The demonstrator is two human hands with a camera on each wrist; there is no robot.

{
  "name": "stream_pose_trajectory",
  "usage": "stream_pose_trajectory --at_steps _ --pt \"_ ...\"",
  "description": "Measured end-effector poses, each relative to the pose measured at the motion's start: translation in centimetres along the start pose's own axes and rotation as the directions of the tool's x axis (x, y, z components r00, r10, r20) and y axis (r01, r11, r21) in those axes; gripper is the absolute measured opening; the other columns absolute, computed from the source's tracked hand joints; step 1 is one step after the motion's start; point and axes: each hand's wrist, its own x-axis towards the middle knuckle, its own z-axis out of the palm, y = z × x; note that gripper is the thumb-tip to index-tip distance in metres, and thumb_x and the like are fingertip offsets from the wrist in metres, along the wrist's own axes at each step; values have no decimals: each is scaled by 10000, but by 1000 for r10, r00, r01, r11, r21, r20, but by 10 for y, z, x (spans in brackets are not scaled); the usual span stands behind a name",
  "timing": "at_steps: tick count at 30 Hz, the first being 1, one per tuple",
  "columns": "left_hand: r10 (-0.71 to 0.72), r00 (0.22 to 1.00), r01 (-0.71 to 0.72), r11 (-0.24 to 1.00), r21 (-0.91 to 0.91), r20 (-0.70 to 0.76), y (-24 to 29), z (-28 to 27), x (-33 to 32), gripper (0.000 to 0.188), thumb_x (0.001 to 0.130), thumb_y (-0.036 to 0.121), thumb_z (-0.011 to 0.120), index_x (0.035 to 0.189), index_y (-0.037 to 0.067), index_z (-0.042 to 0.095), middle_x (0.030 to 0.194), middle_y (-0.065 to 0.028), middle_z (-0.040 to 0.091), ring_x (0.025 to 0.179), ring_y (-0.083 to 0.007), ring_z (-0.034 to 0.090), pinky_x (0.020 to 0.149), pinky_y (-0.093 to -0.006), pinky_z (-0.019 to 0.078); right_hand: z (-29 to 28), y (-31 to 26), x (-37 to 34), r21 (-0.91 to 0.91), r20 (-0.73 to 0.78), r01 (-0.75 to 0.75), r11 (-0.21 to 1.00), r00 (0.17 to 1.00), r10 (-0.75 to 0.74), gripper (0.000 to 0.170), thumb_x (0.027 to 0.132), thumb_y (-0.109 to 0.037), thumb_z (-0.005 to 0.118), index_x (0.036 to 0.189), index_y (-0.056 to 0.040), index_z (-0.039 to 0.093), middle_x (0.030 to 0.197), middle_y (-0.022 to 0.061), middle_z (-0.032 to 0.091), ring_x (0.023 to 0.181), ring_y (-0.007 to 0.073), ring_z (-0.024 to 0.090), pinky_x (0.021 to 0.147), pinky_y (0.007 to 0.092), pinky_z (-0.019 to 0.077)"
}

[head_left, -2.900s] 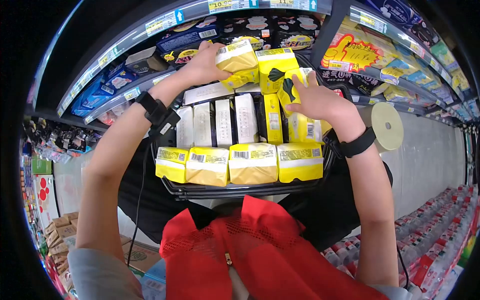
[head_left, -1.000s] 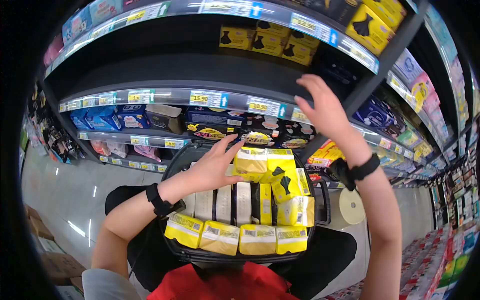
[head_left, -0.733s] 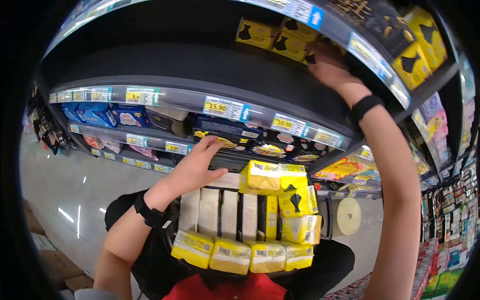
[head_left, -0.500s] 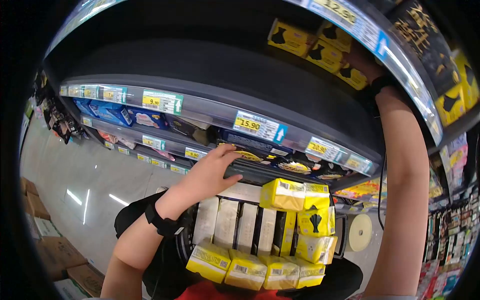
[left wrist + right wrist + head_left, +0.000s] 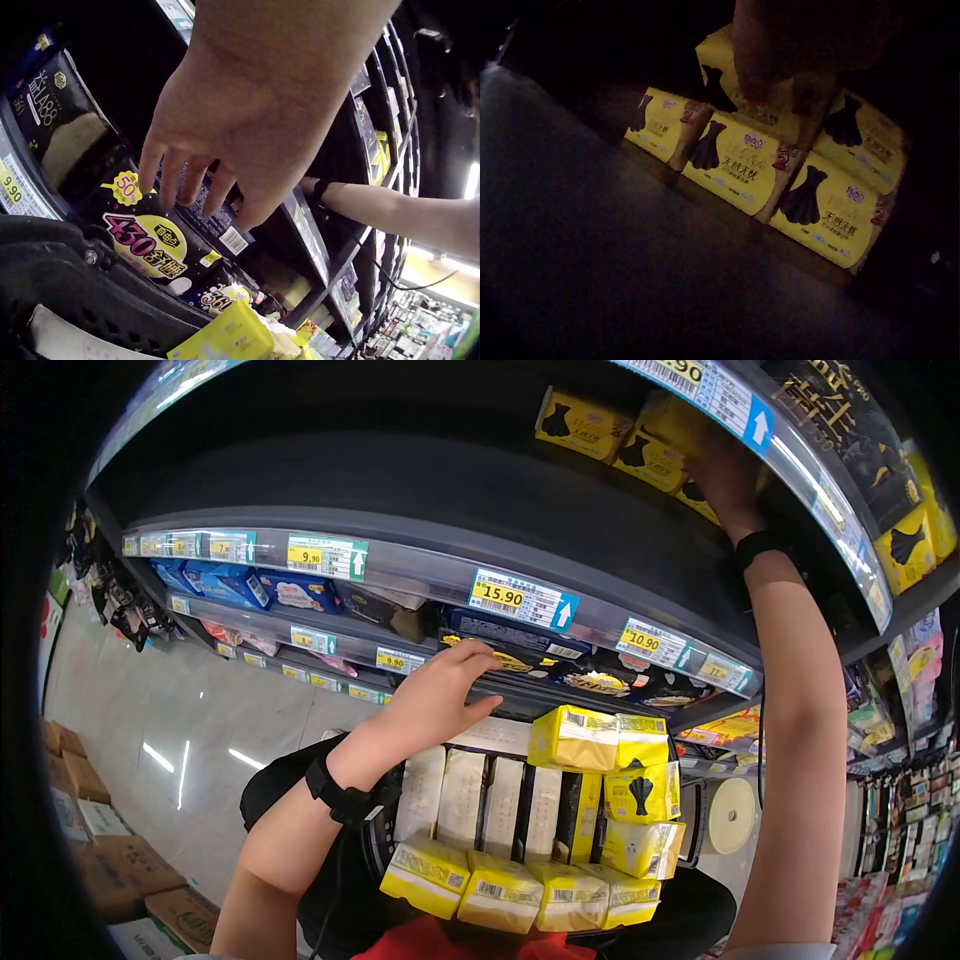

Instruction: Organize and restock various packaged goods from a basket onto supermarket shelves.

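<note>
My right hand point(image 5: 725, 475) reaches deep into the dark middle shelf and grips the upper yellow pack of sanitary pads point(image 5: 717, 64), which tilts above the lower row. Several matching yellow packs point(image 5: 735, 161) with a black dress print sit under and beside it. Shadow hides most of the fingers. My left hand point(image 5: 435, 695) hovers with relaxed, bent fingers over the back of the black basket point(image 5: 45, 244), near dark packs point(image 5: 146, 244) on the lower shelf; it holds nothing. White-sided packs point(image 5: 463, 800) stand upright in the basket, ringed by yellow packs point(image 5: 500, 890).
Price labels line the shelf edge point(image 5: 400, 575) between the two hands. A shelf lip with labels point(image 5: 800, 470) hangs over the right forearm. Right of the basket is a pale round stool point(image 5: 731, 815). Cardboard boxes point(image 5: 120, 870) lie on the floor at left.
My right hand left the basket's yellow packs, rose into the middle shelf and took hold of an upper pack, which now shifts. My left hand let go of a basket pack and moved left.
</note>
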Motion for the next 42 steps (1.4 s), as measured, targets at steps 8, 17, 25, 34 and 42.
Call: stream_pose_trajectory --at_steps 8,17,25,34,42 --pt "-49 998 49 999 -11 28 -4 -7 1 339 777 121 666 1084 10 575 1148 -156 533 1063 -331 540 904 -371 451 -12 -21 1 -43 107 -21 999 994 25 781 630 -252 780 1290 -66 407 1211 164 496 1138 337 475 981 440 365" --pt "76 995 -81 991 -105 -58 3 -13 1 360 801 102 629 1133 -3 534 1108 -166 554 1035 -325 553 897 -363 449 -133 -55 -102 -17 63 182 983 982 -181 740 576 -158 770 1239 -91 448 1225 83 520 1159 252 469 1048 437 284" --pt "138 974 -185 941 -283 -177 25 -3 -1 835 700 197 762 1377 77 287 1325 -143 397 1150 -267 507 965 -370 427 -231 -98 -142 414 8 197 889 975 -220 717 532 -114 777 1188 -76 490 1132 114 556 1080 312 498 947 401 341" --pt "232 957 -279 900 -334 -172 35 -11 -13 916 596 206 816 1349 73 311 1265 -169 500 1172 -295 502 969 -365 414 -229 -167 -208 743 347 -215 634 934 -89 773 589 -185 792 1232 29 419 1167 223 517 1103 366 497 959 416 386" --pt "38 992 -46 997 60 124 10 -12 -23 696 584 282 806 1129 13 466 1074 -205 594 982 -359 593 845 -392 490 -206 -190 -220 841 459 -344 418 863 -212 869 595 -188 814 1310 -13 351 1233 216 481 1129 360 505 949 378 430"
